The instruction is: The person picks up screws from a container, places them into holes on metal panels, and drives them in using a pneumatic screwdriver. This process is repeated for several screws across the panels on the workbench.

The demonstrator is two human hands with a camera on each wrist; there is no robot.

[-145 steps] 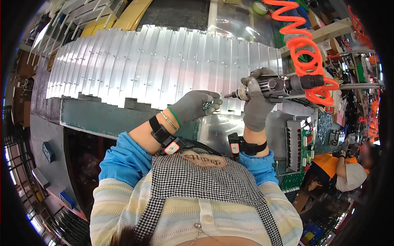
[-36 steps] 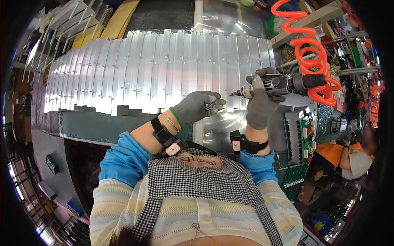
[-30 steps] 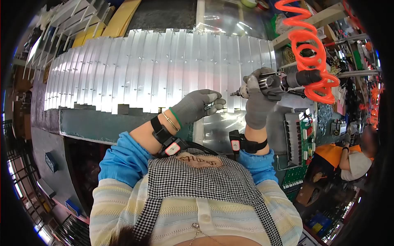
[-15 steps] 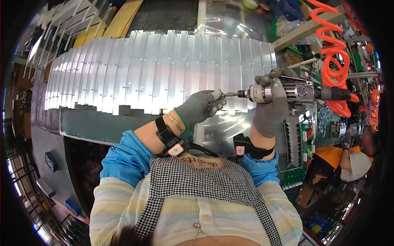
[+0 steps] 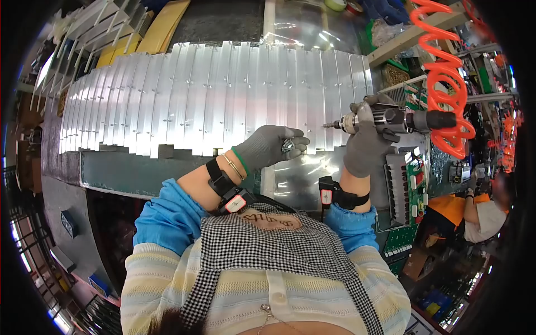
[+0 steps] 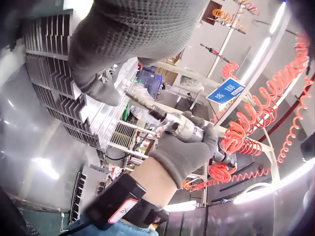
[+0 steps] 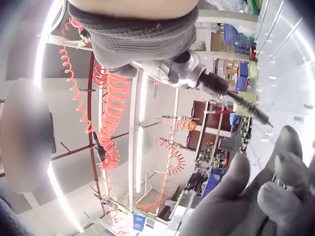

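Note:
The left hand (image 5: 269, 146), in a grey glove, curls its fingers round several small metal screws (image 5: 287, 146) above the near edge of the silvery metal strips (image 5: 223, 95). To its right, the gloved right hand (image 5: 365, 142) grips a pneumatic screwdriver (image 5: 388, 118), whose bit points left toward the left hand with a gap between. In the left wrist view, the screwdriver (image 6: 182, 127) lies in the right hand (image 6: 179, 155). The right wrist view has the bit beside the left hand's fingers (image 7: 285, 147).
An orange coiled air hose (image 5: 446, 89) hangs at the right by the tool's rear. Green circuit boards (image 5: 416, 190) and a grey slotted part (image 5: 396, 190) lie right of the strips. A wooden beam (image 5: 416, 36) is at the back right. Another person (image 5: 483, 220) is at far right.
Since half a second ago, the screwdriver's bit has drawn back to the right, away from the left hand's fingertips. The left thumb and fingers have parted a little, with screws still in the hand.

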